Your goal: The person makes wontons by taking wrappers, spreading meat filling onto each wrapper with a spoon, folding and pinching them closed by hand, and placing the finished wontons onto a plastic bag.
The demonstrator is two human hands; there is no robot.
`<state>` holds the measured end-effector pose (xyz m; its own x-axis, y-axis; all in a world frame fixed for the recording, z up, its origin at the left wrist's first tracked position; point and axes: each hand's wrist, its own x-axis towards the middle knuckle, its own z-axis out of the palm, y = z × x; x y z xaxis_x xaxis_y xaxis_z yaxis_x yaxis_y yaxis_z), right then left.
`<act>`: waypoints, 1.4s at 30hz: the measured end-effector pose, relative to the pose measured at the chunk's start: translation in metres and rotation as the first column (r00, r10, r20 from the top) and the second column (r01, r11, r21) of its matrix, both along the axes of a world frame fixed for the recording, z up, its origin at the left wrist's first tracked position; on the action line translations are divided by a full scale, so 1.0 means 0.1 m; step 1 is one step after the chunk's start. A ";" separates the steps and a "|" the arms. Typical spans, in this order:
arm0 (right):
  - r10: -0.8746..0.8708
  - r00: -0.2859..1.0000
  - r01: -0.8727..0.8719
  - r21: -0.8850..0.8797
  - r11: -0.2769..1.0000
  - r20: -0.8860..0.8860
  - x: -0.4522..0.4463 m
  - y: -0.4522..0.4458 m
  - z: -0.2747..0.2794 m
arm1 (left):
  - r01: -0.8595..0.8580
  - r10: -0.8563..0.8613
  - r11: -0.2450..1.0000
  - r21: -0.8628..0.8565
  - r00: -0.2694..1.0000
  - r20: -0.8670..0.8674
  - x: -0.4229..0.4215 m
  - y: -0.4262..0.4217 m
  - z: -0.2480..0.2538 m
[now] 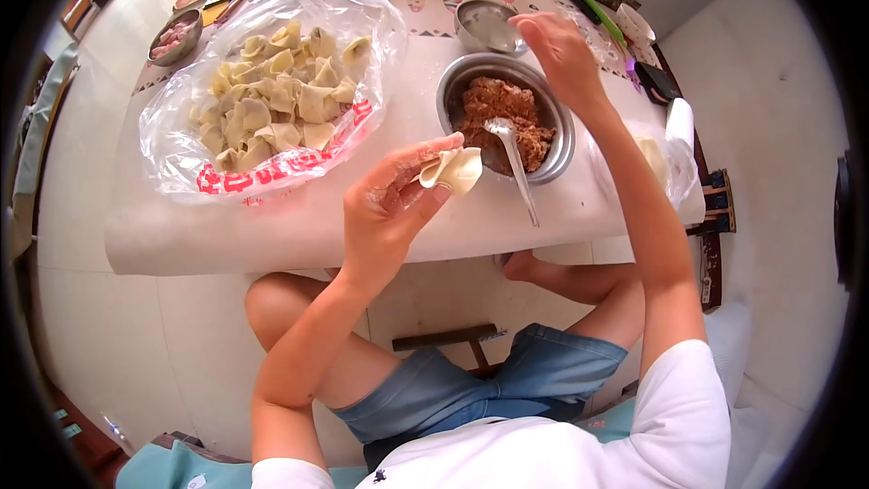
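Observation:
My left hand (387, 204) is closed on a partly folded wonton (453, 170), pinched between thumb and fingers, with white flour on the skin. My right hand (559, 50) is open, its fingers stretched out at the rim of a small metal bowl (466, 43) of what looks like water. Between the hands stands a larger metal bowl (563, 158) of brown minced filling (498, 101). A metal spoon (512, 158) rests in the filling, its handle over the near rim.
On the left, many folded wontons (272, 95) lie in a clear plastic bag (172, 140) with red print. Behind it is a small bowl of pink meat (172, 38). A plastic bag (677, 163) lies at the table's right edge, near a black object (657, 81).

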<state>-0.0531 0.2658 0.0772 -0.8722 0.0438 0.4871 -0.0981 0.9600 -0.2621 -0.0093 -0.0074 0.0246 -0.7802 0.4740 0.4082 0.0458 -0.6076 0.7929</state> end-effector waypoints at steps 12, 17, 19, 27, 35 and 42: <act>0.462 0.885 -0.450 0.154 0.879 -0.049 0.46 -0.59 0.44 | 0.155 -0.173 0.984 0.091 0.953 0.250 -0.04 -0.05 -0.02; 0.566 0.825 -0.565 0.058 0.823 0.002 0.90 -0.97 0.38 | 0.206 -0.223 0.974 0.093 0.943 0.248 0.05 -0.02 0.03; 0.586 0.809 -0.584 0.051 0.811 -0.045 0.87 -0.98 0.29 | 0.213 -0.226 0.974 0.076 0.942 0.247 0.05 -0.02 -0.04; 0.540 0.841 -0.533 0.117 0.838 -0.037 0.95 -1.05 0.23 | 0.157 -0.133 0.987 -0.045 0.930 0.342 0.05 -0.05 -0.05; 0.348 0.936 -0.347 0.027 0.937 -0.057 0.95 -1.12 0.28 | -0.009 0.010 0.991 -0.136 1.000 0.002 0.15 -0.09 0.06; 0.469 0.880 -0.472 -0.024 0.881 -0.077 0.94 -1.11 0.29 | 0.053 -0.050 0.995 -0.080 0.998 0.042 0.15 -0.04 -0.03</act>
